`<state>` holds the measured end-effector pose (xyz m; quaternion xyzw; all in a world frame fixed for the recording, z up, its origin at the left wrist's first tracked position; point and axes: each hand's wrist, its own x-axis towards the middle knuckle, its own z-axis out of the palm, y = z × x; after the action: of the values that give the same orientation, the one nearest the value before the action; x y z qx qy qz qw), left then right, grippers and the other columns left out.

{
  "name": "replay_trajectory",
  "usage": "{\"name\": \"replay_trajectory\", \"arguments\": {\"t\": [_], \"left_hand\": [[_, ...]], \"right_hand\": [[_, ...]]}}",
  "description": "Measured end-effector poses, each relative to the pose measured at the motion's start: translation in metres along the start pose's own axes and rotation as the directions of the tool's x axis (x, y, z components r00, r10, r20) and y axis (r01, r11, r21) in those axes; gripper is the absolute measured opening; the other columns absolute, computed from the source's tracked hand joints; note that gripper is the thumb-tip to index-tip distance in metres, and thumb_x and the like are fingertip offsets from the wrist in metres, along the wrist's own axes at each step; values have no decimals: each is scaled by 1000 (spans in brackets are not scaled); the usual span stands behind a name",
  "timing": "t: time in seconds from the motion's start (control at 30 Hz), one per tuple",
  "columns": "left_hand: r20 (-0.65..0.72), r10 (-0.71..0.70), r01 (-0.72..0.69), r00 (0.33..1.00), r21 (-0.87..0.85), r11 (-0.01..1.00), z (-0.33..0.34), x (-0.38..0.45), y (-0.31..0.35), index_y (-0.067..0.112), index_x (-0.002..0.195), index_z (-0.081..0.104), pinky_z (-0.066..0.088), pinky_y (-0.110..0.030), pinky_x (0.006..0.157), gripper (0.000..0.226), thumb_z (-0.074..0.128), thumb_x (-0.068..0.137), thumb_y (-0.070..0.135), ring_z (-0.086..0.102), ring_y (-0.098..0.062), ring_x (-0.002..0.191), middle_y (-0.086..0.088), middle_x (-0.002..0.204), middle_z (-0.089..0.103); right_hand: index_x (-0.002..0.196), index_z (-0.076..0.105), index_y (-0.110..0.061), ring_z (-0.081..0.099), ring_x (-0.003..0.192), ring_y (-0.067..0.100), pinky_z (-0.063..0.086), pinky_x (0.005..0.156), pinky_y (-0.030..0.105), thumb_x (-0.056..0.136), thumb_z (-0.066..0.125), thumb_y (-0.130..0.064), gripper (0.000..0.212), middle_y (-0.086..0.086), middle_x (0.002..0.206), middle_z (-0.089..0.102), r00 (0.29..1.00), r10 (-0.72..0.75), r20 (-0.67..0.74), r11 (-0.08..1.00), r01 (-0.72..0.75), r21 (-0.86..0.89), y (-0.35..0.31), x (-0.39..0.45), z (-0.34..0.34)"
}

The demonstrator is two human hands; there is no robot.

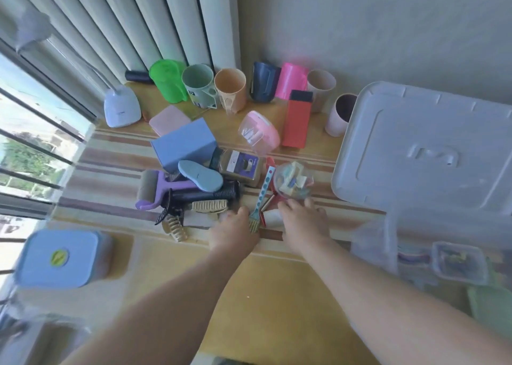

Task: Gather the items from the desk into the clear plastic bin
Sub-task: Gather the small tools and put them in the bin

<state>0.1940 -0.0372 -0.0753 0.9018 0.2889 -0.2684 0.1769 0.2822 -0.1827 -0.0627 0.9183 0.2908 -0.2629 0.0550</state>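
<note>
Head view. Left hand [235, 231] reaches to the pile's near edge, fingers hidden; grip cannot be told. Right hand [302, 220] lies over a white tube [273, 218], fingers spread, nothing clearly held. Between them a blue brush [261, 198]. Clear plastic bin [382, 243] stands right, lid [426, 148] leaning behind.

Judgement: lift small pieces singly; the jar [293, 182] just beyond may roll. Near counter [263, 290] open; cups [230, 90] crowd the back.

Both hands [235, 231] [303, 220] among clutter beside lidded clear bin [426, 148].
</note>
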Motion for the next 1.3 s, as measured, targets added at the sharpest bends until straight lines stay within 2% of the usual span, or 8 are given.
{"name": "replay_trajectory", "arguments": {"t": [0.13,0.33,0.47,0.7,0.87,0.97,1.13,1.3], "left_hand": [[13,28,-28,1000,-24,999,1,-8,-5,30,120,46,46,-35,64,50,60,78,52,61,-24,83,3,96,59],[-67,34,-40,997,-91,995,-4,-27,-11,34,130,46,52,-34,66,60,56,75,52,64,-23,89,7,105,65],[-96,46,-56,994,-106,993,-5,-46,-8,31,112,48,56,-38,68,44,56,72,48,61,-23,83,6,92,63],[-40,-4,-1,999,-137,991,17,-83,-7,39,123,47,56,-36,66,54,57,71,49,62,-19,84,10,99,60],[85,-45,57,995,-133,990,48,-106,-17,32,125,43,57,-41,75,57,57,73,48,58,-22,92,6,104,53],[118,-28,40,993,-104,994,57,-113,-20,30,118,43,53,-37,68,47,59,78,49,57,-22,89,5,103,54],[130,29,-16,991,-95,995,62,-115,-29,30,124,44,51,-37,67,48,59,81,46,56,-22,89,3,105,57],[136,103,-86,985,-121,989,61,-109,-40,35,129,46,56,-40,75,52,59,80,45,58,-21,92,5,106,58]], "right_hand": [[120,57,-29,39,119,28,36,88,42,83,67,-9,42,-5,129,49,1000,-10,-18,999,9,-33,2,-4,7],[139,53,-29,39,129,34,42,103,46,88,71,-13,57,1,141,42,992,-63,107,998,63,3,1,-19,12],[139,54,-27,44,127,34,43,106,51,87,68,-14,55,2,141,41,952,-134,277,991,131,30,6,-38,15],[97,68,-21,62,94,29,51,84,40,85,69,-56,38,1,98,64,879,-121,460,993,102,66,10,-71,17],[127,58,-24,61,110,35,46,98,49,86,75,-55,55,5,117,63,904,-36,426,998,12,59,-3,-76,32],[140,46,-27,60,112,36,42,101,55,85,77,-51,68,6,117,66,926,-24,376,1000,17,22,-14,-81,47],[140,47,-30,51,125,37,38,106,57,85,82,-44,67,9,128,64,955,11,295,1000,-6,-18,-18,-92,64],[118,67,-33,46,121,28,43,99,47,90,73,-51,33,2,125,53,985,75,153,987,-95,126,-17,-96,67]]}}
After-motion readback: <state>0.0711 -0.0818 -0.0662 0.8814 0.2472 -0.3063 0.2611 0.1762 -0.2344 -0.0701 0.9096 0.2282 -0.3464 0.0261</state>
